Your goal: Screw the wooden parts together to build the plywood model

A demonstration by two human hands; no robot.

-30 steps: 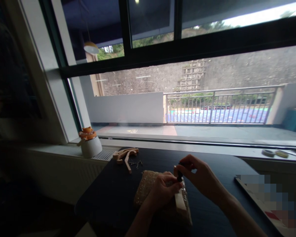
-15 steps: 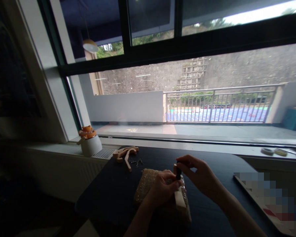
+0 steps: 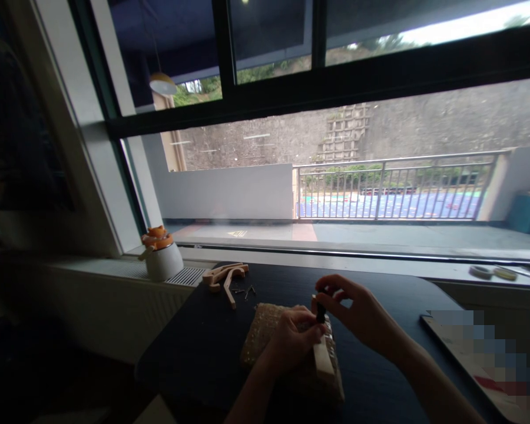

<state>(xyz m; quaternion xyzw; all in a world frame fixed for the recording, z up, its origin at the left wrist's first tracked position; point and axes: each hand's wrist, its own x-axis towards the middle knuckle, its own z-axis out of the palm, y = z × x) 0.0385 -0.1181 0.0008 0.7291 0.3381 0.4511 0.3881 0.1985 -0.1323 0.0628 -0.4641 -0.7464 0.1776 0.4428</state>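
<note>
My right hand pinches the top of a short dark upright tool, perhaps a stubby screwdriver; its tip is hidden. Beneath it lies a pale wooden piece, whose near end sticks out toward me. My left hand is closed on the wooden piece, with thumb and fingertips beside the lower end of the tool. Both rest over a brown wrapped block with a shiny, bubbly surface. At the table's far left are curved wooden parts, and several small screws lie beside them.
The dark table stands against a window sill. A white jug with an orange lid sits left on the sill, and tape rolls lie on the right. A flat board, partly blurred out, is at the right edge.
The fingers of my right hand have shifted slightly at the top of the dark tool. My left hand, the wooden piece and the block stay in place.
</note>
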